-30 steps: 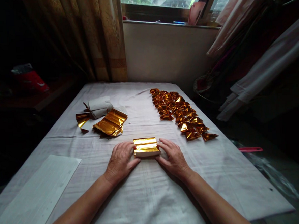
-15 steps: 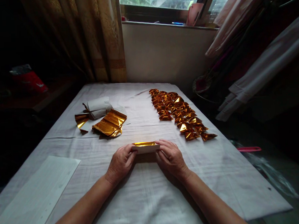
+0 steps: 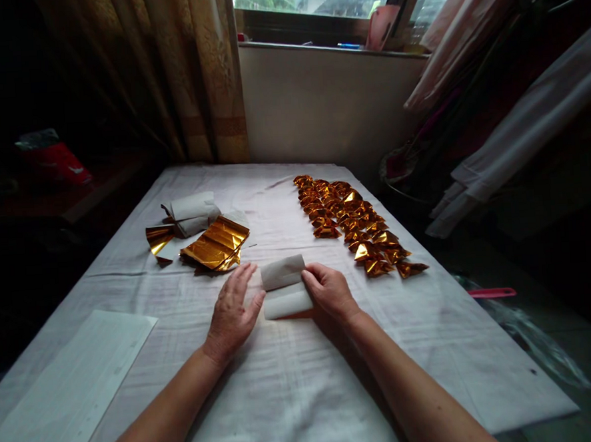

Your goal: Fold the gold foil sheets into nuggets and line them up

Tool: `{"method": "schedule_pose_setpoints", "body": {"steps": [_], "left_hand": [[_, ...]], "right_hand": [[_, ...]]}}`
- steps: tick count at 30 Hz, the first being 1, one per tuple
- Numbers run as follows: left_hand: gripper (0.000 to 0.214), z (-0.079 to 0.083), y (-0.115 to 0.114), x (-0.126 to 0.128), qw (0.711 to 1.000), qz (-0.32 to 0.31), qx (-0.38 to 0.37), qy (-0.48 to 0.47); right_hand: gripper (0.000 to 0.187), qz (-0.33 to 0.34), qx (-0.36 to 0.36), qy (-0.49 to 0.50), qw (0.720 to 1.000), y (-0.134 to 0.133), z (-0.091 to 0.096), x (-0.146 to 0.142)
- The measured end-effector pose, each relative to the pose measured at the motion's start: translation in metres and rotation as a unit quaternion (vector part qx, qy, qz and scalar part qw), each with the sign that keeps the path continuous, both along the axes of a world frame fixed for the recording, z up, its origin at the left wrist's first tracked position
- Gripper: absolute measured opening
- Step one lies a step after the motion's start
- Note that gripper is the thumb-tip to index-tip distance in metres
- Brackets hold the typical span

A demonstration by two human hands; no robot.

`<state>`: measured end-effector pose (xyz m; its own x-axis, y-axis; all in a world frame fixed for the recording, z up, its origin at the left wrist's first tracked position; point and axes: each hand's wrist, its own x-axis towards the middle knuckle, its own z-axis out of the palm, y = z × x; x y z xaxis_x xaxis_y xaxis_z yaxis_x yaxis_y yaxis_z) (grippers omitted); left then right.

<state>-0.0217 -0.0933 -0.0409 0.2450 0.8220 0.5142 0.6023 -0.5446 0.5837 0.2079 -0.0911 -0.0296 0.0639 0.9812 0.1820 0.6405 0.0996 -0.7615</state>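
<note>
A folded paper strip [image 3: 284,288] lies white side up on the white cloth [image 3: 295,381] in front of me. My right hand [image 3: 330,291] pinches its right end. My left hand [image 3: 232,311] is open beside its left end, fingers stretched out, the thumb near the paper's lower edge. To the far left of my left hand sits a stack of flat gold foil sheets [image 3: 217,244]. To the right, several folded gold foil pieces [image 3: 356,224] lie in rows.
A roll of white paper [image 3: 191,211] and a loose gold piece [image 3: 157,239] lie behind the stack. A large white sheet [image 3: 70,388] rests at the near left. Curtains [image 3: 191,74] and a window sill [image 3: 335,45] stand behind the table. A pink object [image 3: 494,293] lies off the right edge.
The folded foil piece was lifted at both ends, then turned over so its white side shows. My left hand let go and opened; my right hand keeps hold.
</note>
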Motion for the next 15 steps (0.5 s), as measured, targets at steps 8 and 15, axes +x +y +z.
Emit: {"method": "schedule_pose_setpoints", "body": {"steps": [8, 15], "left_hand": [[0.057, -0.002, -0.015, 0.015, 0.958, -0.118, 0.001, 0.262], [0.048, -0.004, -0.018, 0.017, 0.965, -0.071, -0.002, 0.254]], "right_hand": [[0.03, -0.011, -0.013, -0.089, 0.996, 0.006, -0.007, 0.006], [0.058, 0.139, -0.026, -0.062, 0.988, -0.02, 0.002, 0.022]]}}
